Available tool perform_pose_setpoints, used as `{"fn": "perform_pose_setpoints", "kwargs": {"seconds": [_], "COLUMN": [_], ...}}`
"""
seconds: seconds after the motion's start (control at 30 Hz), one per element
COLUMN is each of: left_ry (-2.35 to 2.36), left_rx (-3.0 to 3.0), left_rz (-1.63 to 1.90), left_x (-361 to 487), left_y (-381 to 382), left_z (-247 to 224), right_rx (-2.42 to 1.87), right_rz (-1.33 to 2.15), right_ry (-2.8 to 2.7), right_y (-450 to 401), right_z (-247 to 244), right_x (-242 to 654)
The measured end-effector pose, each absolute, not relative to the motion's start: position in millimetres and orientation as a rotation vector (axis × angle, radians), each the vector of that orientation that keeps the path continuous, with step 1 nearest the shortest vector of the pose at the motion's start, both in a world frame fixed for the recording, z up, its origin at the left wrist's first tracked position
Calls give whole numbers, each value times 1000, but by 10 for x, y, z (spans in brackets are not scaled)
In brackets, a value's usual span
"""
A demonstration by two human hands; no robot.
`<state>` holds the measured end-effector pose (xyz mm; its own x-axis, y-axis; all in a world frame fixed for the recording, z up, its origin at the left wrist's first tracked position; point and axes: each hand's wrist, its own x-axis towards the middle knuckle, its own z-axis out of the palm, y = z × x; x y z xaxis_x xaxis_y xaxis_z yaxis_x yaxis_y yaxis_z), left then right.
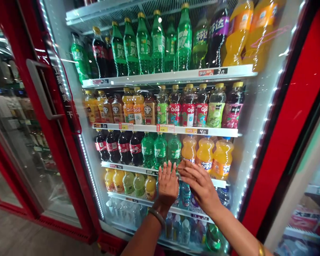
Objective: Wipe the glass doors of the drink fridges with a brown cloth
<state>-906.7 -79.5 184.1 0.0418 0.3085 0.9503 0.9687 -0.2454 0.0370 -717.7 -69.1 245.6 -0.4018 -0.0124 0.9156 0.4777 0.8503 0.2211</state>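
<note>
My left hand (pixel 168 183) is raised in front of the shelf edge below the green soda bottles (pixel 160 151), palm forward. Its fingers are stretched out and it holds nothing. Beside it, to the right, my right hand (pixel 201 185) has its fingers bent and drawn together. A brownish patch (pixel 185 164) shows at its fingertips; whether it is a held thing or part of the hand I cannot tell. Behind my right hand stand orange soda bottles (pixel 205 153) with blue caps. Whether either hand touches the shelf or a pane of glass is unclear.
The lit drinks cooler has several shelves. Green bottles (pixel 158 42) fill much of the upper row, juice bottles (pixel 188 106) stand below, then cola bottles (pixel 124 147). Red door frames (pixel 293 117) border both sides. A grey handle (pixel 44 89) sticks out at left.
</note>
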Motion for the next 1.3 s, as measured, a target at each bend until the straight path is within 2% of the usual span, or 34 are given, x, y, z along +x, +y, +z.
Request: {"fn": "perform_pose_setpoints", "kwargs": {"seconds": [0.07,0.17,0.27,0.43,0.53,0.63,0.73,0.83,1.07,1.13,1.3], "left_ry": [-1402,-1542,-1371,-1221,-1252,-1330,-1334,-1165,-1005,-978,-787], "left_rx": [-1681,-1634,-1870,-2087,-2048,-1927,-1768,-1702,-1576,-1570,-1719], "left_rz": [-1437,-1969,-2089,-1957,-1839,-1610,-1377,-1286,-1437,-1437,-1224], "left_x": [-8922,-8649,-8489,-8514,-8493,-8422,-8405,-8499,-8624,-8584,-8638], "left_y": [-954,-1202,-1325,-1274,-1179,-1050,-912,-787,-622,-606,-597], "left_z": [1968,2248,2550,2825,2905,3024,3207,3532,4646,4686,4294], "right_rx": [-409,-505,-490,-268,-245,-276,-365,-511,-564,-556,-547], "right_rz": [-486,-488,-378,36,50,-190,-589,-849,-965,-968,-996], "right_ry": [-1799,-1670,-1782,-2133,-2269,-2164,-1915,-1812,-1729,-1720,-1744], "right_y": [-662,-643,-677,-707,-658,-581,-469,-329,-122,-127,-131], "right_z": [2825,3229,3284,3249,3547,4078,4631,4920,4753,4740,4728], "right_x": [-7199,-7349,-7536,-7456,-7220,-7031,-6952,-6970,-7084,-7082,-7052]}}
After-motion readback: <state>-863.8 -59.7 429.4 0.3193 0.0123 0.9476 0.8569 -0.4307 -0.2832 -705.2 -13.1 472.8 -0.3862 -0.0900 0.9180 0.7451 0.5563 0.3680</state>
